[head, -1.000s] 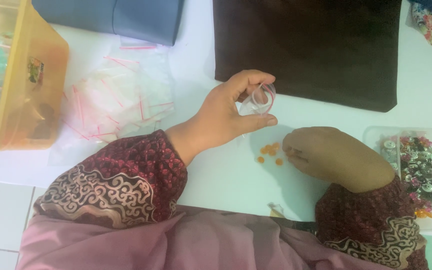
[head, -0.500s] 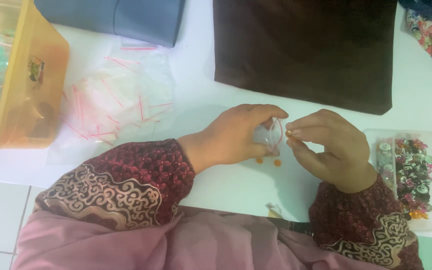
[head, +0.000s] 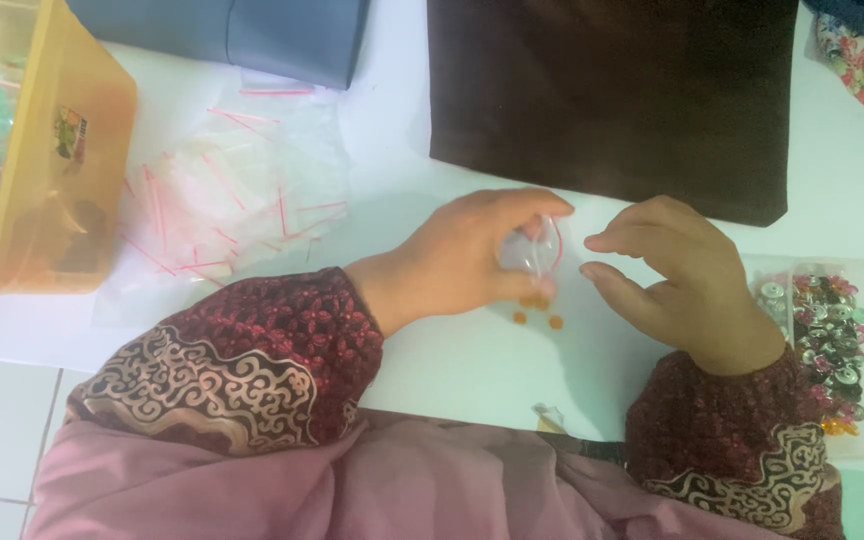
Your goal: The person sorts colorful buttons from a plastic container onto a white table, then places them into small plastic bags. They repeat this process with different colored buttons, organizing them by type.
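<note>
White bench (head: pixel 472 370) is seen from above, with a dark brown cloth (head: pixel 607 95) at twelve o'clock. A small clear bag (head: pixel 532 250) is pinched by the left hand (head: pixel 462 262) at the centre. Loosely curled and holding nothing, the right hand (head: pixel 677 275) is kept just beside it at three o'clock. Orange beads (head: pixel 537 312) lie beneath the bag. A tray of buttons (head: pixel 832 340) sits at four o'clock, a yellow box (head: pixel 72 170) at ten o'clock.
</note>
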